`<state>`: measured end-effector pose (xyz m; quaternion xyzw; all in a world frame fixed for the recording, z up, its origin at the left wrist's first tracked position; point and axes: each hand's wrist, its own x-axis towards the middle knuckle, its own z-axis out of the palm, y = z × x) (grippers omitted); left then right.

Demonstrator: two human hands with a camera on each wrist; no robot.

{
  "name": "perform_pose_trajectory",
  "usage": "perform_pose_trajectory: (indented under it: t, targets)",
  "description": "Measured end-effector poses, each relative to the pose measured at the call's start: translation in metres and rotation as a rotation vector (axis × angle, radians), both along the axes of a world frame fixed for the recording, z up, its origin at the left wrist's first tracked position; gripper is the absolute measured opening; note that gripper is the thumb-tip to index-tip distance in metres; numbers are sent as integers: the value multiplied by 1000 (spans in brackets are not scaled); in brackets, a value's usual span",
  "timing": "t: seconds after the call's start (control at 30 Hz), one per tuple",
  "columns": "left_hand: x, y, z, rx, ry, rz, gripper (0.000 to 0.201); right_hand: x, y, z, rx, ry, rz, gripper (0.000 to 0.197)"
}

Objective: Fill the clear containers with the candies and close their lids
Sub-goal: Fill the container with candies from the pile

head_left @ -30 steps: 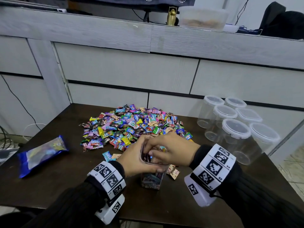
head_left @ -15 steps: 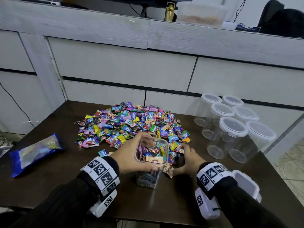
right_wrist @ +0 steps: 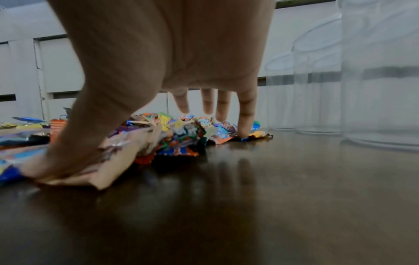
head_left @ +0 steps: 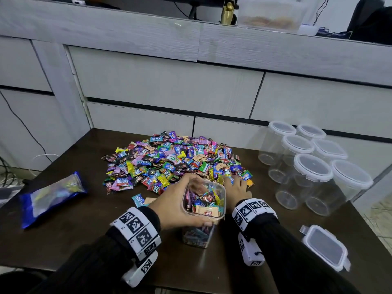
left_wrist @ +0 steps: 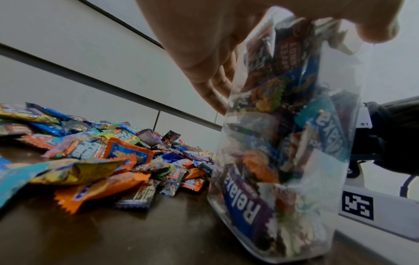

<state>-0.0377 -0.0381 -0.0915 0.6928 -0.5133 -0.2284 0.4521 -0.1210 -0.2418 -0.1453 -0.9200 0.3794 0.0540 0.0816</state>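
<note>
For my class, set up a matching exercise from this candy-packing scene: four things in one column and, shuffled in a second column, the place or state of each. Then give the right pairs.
Things
1. open container
2. loose lid
3. blue bag
4. right hand

Places or states
A. lying flat near the table's right front edge
B. spread on the near edge of the candy pile
C. gripped by the left hand, nearly full
D. lying at the table's left side

Pairs: 1-C, 2-A, 3-D, 4-B
</note>
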Motion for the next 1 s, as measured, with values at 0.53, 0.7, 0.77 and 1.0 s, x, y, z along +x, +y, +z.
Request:
perform_pose_trajectory:
  t: [0.53, 0.7, 0.77, 1.0]
  targets:
    - [-5, 0, 0, -63, 33, 13, 84, -2, 4, 2, -95, 140, 375, 69]
    - [-6, 0, 1, -74, 42, 1, 83, -1, 1, -2, -41, 144, 326, 75]
    - [-5, 0, 1, -72, 39, 0, 82, 2, 0, -3, -9, 144, 328, 73]
    - [-4, 0, -1, -63, 32, -3, 83, 17, -13, -7, 195, 69, 395, 32]
